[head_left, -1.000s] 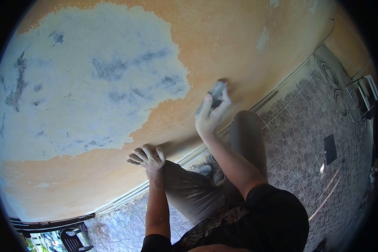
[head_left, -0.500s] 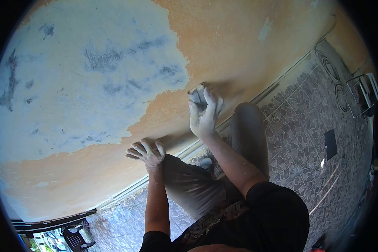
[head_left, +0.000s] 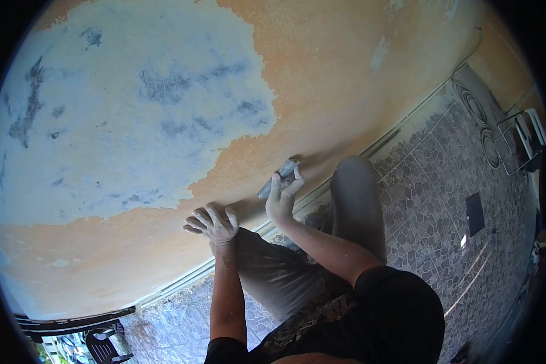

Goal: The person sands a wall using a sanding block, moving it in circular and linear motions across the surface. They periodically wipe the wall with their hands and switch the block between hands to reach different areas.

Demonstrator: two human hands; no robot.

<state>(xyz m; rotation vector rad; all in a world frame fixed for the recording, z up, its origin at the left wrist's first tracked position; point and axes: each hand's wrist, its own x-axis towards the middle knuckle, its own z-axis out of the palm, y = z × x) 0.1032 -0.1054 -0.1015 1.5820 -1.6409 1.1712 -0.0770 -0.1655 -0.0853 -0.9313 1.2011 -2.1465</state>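
Note:
The wall (head_left: 321, 73) is orange with a large pale patch (head_left: 127, 133) marked by grey smudges. My left hand (head_left: 215, 225), coated in white dust, rests on the lower orange part with its fingers spread and nothing in it. To its right, my right hand (head_left: 284, 197) is closed round a flat grey block (head_left: 277, 178), which lies against the wall close above the floor edge. Dust covers this hand too.
Stone-patterned floor tiles (head_left: 424, 200) run along the wall. A dark flat rectangle (head_left: 475, 214) lies on them at the right. Coiled hose (head_left: 471, 103) and a metal-framed object (head_left: 522, 139) are at the upper right, a dark chair (head_left: 102, 347) at the lower left.
My right hand has moved down and slightly left along the wall with the block, whose long side now shows. My left hand has stayed nearly in place. The view has shifted a little.

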